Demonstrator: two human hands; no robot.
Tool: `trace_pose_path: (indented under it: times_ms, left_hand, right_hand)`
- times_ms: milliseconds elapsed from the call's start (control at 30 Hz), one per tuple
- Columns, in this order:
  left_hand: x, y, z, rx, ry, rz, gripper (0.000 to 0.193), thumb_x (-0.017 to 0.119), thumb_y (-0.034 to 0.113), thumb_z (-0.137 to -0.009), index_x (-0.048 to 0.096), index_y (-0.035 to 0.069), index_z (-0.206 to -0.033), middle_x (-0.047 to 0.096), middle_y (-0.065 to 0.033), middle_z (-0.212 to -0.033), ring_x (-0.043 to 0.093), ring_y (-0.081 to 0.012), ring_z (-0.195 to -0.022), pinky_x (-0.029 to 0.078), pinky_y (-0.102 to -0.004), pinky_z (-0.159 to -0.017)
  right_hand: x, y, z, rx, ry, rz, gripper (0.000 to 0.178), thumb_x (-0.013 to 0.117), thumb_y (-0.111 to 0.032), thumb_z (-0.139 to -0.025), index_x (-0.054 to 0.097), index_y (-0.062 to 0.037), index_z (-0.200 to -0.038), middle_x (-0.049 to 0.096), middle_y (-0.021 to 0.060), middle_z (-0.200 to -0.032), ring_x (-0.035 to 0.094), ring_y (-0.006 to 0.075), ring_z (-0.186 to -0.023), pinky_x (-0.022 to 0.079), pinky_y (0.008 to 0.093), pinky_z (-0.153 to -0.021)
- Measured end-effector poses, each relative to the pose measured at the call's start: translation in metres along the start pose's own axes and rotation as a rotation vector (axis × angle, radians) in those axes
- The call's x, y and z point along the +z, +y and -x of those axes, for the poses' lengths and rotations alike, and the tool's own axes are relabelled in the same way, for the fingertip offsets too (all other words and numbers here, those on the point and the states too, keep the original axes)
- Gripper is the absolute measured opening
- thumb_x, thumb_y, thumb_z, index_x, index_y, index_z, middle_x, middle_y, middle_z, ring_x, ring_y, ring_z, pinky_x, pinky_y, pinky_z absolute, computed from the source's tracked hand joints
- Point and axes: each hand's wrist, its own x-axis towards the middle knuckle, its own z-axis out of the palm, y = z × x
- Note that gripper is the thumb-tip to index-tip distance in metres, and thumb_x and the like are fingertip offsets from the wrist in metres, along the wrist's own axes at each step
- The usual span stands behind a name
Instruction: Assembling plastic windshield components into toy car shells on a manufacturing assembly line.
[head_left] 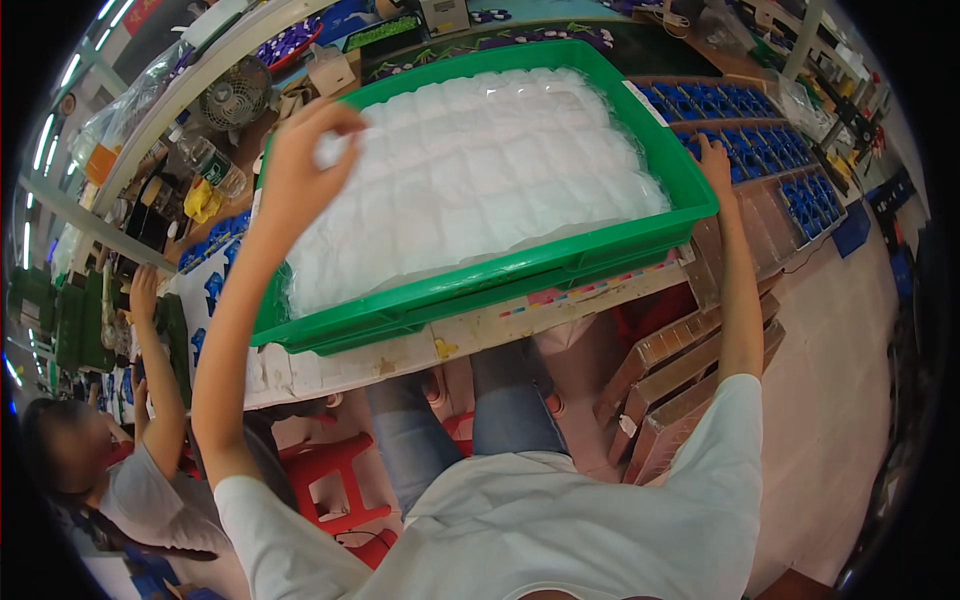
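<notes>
A large green tray [470, 268] fills the middle of the worktable, with rows of white, soft-looking wrapped items [460, 165] in it under clear film. My left hand [318, 145] is raised over the tray's left part, slightly blurred. Its fingers curl loosely, thumb and forefinger a little apart, and I see nothing held. My right hand [712, 165] reaches past the tray's right rim to the blue parts [755, 148] in a brown compartmented tray [755, 222]. Its fingers bend down among those parts; whatever lies between the fingertips is too small to make out.
Brown trays [690, 370] are stacked below the table at right. On the left are a fan [235, 95], a water bottle [212, 165] and more blue parts [213, 288]. Another person [150, 490] works there, near a red stool [335, 480]. A metal frame bar [200, 75] crosses the upper left.
</notes>
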Motion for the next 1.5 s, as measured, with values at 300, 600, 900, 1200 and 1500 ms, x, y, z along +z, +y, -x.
trace_pose_path:
  times_ms: [300,600,900,1200,1500]
  left_hand:
    - [0.191,0.058,-0.07,0.106,-0.154,0.348,0.013,0.059,0.015,-0.071,0.06,0.003,-0.074,0.056,-0.0116,-0.072,0.055,-0.0233,-0.066,0.045,-0.032,-0.06]
    - [0.231,0.114,-0.07,0.103,-0.234,0.193,0.023,0.063,0.026,-0.065,0.062,0.003,-0.069,0.056,-0.0172,-0.074,0.054,-0.0323,-0.077,0.045,-0.0387,-0.067]
    - [0.227,0.127,-0.068,-0.087,-0.334,0.256,0.029,0.064,0.03,-0.064,0.064,0.002,-0.07,0.057,-0.0189,-0.08,0.053,-0.0327,-0.08,0.044,-0.0395,-0.07]
    - [0.231,0.123,-0.072,-0.142,-0.32,0.29,0.032,0.064,0.032,-0.064,0.065,0.0,-0.073,0.059,-0.0183,-0.077,0.056,-0.031,-0.077,0.046,-0.0371,-0.068]
    - [0.24,0.127,-0.084,-0.382,-0.381,0.506,0.025,0.067,0.03,-0.062,0.064,0.005,-0.061,0.06,-0.0172,-0.075,0.058,-0.0281,-0.07,0.046,-0.035,-0.064]
  right_hand:
    - [-0.014,-0.012,0.004,-0.008,0.271,-0.151,0.04,0.067,-0.033,-0.068,0.047,-0.0044,-0.089,0.052,0.0166,-0.09,0.049,0.0348,-0.088,0.041,0.0408,-0.072]
    - [-0.016,-0.013,0.006,0.029,0.28,-0.137,0.041,0.066,-0.034,-0.069,0.048,-0.0038,-0.09,0.052,0.0165,-0.089,0.05,0.0343,-0.088,0.042,0.0395,-0.073]
    - [-0.016,-0.011,0.005,0.03,0.275,-0.139,0.041,0.067,-0.034,-0.068,0.048,-0.0036,-0.089,0.052,0.0175,-0.089,0.05,0.0341,-0.088,0.041,0.04,-0.074]
    - [-0.018,-0.013,0.006,0.044,0.255,-0.135,0.041,0.066,-0.033,-0.067,0.048,-0.0035,-0.089,0.052,0.018,-0.09,0.05,0.0338,-0.088,0.042,0.0398,-0.073]
    - [-0.018,-0.011,0.006,0.027,0.268,-0.136,0.041,0.066,-0.033,-0.067,0.048,-0.0039,-0.09,0.053,0.0171,-0.09,0.05,0.0337,-0.087,0.042,0.0398,-0.072]
